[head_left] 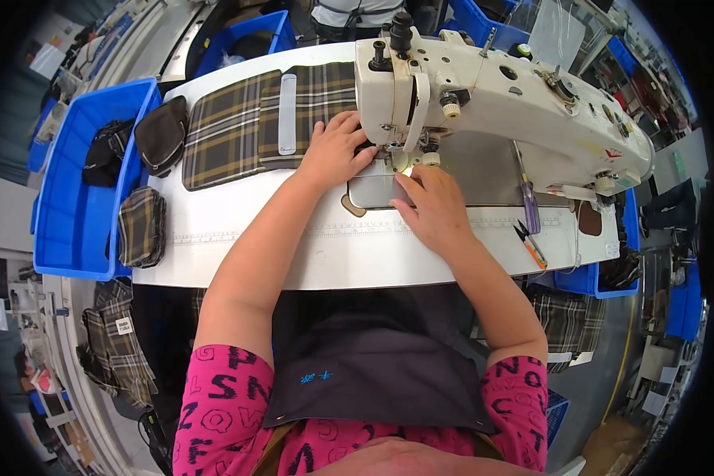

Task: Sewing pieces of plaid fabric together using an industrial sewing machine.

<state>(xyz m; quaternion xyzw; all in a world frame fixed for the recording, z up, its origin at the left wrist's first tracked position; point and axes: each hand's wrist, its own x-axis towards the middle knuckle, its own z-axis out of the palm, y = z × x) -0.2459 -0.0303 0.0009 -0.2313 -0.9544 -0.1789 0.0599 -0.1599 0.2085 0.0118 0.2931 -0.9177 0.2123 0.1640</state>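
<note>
Our left hand (335,152) spreads on brown plaid cloth (232,125); white tabletop (349,266) leaves frontward room; right hand (440,210) pinching (tips obscured)? We can't tell.

Grey floor (589,389), yellow floor line (623,365) at right; white table (357,266).

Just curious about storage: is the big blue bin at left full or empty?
Partly filled: dark items lie inside the blue bin, while much of its blue interior shows bare.

From here I see a blue bin (67,214) at frame left, a purple-handled screwdriver (529,208) right of centre, orange-handled snips (534,251) just below it.
</note>
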